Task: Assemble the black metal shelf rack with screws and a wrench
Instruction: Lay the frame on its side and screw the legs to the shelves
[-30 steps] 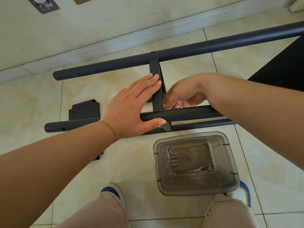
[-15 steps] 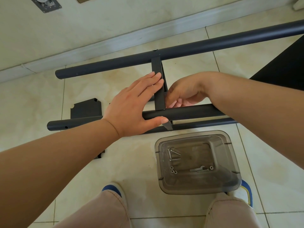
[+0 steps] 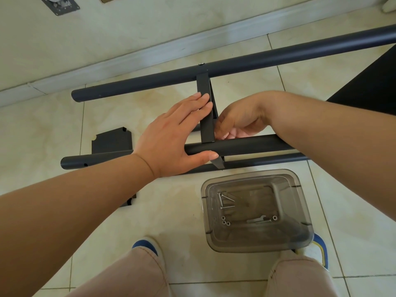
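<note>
Little had changed over the last second; the left hand (image 3: 171, 133) stayed flat, fingers straight, steadying the crossbar (image 3: 206, 116) and near tube (image 3: 246, 144) mid-frame; the right hand (image 3: 240, 118) kept curled behind the joint, probably seating a screw, its hold hidden.

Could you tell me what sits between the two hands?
In the head view, the black crossbar stands between the left hand and the right hand.

Domestic interior: glossy beige floor tiles (image 3: 162, 213), white skirting board (image 3: 128, 61) at 12 o'clock, and a wall socket plate (image 3: 59, 4) at 11 o'clock.
</note>
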